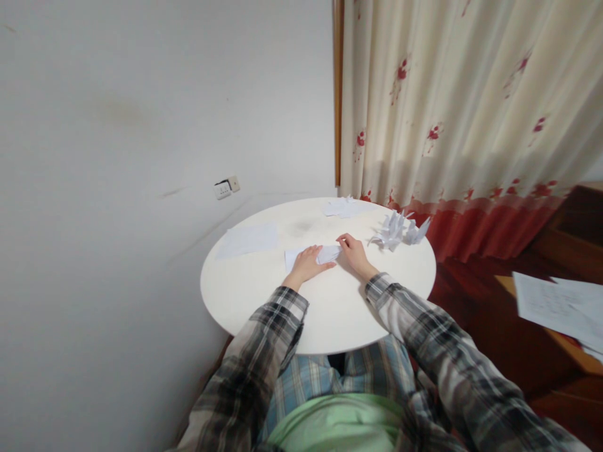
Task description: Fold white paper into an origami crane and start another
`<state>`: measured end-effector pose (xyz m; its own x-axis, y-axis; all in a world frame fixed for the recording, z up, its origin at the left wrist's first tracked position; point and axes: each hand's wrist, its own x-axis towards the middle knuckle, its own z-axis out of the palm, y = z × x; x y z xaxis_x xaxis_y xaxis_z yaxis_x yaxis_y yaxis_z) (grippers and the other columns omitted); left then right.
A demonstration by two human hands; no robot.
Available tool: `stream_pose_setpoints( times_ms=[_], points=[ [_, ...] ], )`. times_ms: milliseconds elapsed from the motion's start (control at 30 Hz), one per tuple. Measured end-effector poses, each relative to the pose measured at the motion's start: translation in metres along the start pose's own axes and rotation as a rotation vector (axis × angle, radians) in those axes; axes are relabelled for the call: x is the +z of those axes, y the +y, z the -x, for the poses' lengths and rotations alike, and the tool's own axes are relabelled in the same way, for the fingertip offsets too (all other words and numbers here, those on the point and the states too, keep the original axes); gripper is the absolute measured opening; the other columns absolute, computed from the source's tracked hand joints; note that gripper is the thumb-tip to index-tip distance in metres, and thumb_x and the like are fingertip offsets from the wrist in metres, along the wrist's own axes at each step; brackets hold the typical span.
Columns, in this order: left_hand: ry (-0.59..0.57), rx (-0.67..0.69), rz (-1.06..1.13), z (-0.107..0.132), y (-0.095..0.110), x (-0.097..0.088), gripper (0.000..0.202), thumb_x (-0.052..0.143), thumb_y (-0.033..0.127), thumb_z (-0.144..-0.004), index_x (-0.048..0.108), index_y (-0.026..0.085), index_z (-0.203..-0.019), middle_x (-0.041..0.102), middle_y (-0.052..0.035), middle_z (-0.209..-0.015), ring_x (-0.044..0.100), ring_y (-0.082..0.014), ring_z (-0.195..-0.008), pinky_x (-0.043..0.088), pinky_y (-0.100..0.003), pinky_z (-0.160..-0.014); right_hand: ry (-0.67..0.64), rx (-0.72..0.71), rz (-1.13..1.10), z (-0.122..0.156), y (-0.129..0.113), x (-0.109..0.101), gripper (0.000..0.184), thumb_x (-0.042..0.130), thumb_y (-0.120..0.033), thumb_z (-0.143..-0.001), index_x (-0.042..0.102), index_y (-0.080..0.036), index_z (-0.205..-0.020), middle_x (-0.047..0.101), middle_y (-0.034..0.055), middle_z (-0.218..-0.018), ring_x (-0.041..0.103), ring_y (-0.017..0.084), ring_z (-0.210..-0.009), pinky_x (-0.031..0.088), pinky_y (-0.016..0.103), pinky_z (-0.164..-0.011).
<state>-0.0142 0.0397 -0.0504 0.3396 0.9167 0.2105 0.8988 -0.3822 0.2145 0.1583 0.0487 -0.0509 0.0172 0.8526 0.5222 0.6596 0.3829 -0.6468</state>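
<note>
A folded strip of white paper [328, 253] lies on the round white table [325, 314] in front of me. My left hand [308, 263] rests flat across its left part, fingers stretched out and pressing it to the tabletop. At the paper's right end, my right hand [353, 252] pinches the edge between thumb and fingers. To the right of that hand sits a cluster of folded white paper pieces with pointed tips [392, 232].
Flat white sheets [249, 240] lie on the table's left side. More paper [340, 207] is at the far edge. A wall with a socket [222, 190] stands at left, a flowered curtain [452, 113] behind. Papers [556, 304] lie on wooden furniture at right.
</note>
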Motion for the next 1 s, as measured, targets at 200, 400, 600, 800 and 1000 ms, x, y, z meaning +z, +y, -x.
stream_pose_setpoints(
  times_ms=[200,400,600,800,1000],
  points=[
    [0.068,0.017,0.029,0.001,0.002,-0.002,0.069,0.049,0.056,-0.074,0.04,0.015,-0.128,0.044,-0.0098,-0.133,0.039,-0.0222,-0.123,0.028,-0.03,-0.102,-0.015,-0.011,-0.136,0.003,-0.007,-0.003,0.03,0.034,-0.029,-0.086,0.058,-0.015,-0.095,0.052,-0.0015,-0.051,0.05,0.011,-0.049,0.037,0.02,-0.053],
    [0.108,0.024,0.087,-0.001,0.001,-0.002,0.042,0.039,0.03,-0.084,0.048,0.017,-0.123,0.051,-0.0044,-0.127,0.046,-0.0173,-0.117,0.032,-0.027,-0.1,-0.007,-0.004,-0.212,0.004,-0.01,-0.003,0.031,0.029,-0.031,-0.088,0.055,-0.016,-0.096,0.054,-0.0005,-0.054,0.053,0.011,-0.049,0.041,0.02,-0.053],
    [0.143,-0.009,0.138,-0.004,-0.003,0.001,0.041,0.035,0.024,-0.085,0.046,0.018,-0.125,0.051,-0.0043,-0.127,0.048,-0.0169,-0.115,0.034,-0.028,-0.099,0.014,0.012,-0.277,0.004,-0.012,-0.006,0.034,0.028,-0.039,-0.089,0.048,-0.017,-0.105,0.056,0.0008,-0.065,0.052,0.01,-0.048,0.042,0.021,-0.054],
    [0.193,-0.086,0.194,-0.003,-0.007,-0.001,0.041,0.032,0.016,-0.084,0.05,0.021,-0.121,0.055,-0.0023,-0.123,0.05,-0.016,-0.112,0.037,-0.028,-0.096,0.001,0.004,-0.249,0.004,-0.011,-0.005,0.029,0.032,-0.034,-0.088,0.047,-0.018,-0.106,0.055,-0.0005,-0.067,0.051,0.009,-0.048,0.04,0.021,-0.054],
    [0.352,-0.211,0.312,-0.003,-0.001,-0.008,0.034,0.029,0.025,-0.088,0.054,0.018,-0.11,0.064,-0.0083,-0.104,0.058,-0.02,-0.096,0.042,-0.031,-0.085,-0.014,0.058,-0.081,0.001,0.004,0.004,0.029,0.036,-0.016,-0.08,0.049,-0.016,-0.106,0.059,0.0018,-0.073,0.054,0.012,-0.06,0.039,0.022,-0.061]
  ],
)
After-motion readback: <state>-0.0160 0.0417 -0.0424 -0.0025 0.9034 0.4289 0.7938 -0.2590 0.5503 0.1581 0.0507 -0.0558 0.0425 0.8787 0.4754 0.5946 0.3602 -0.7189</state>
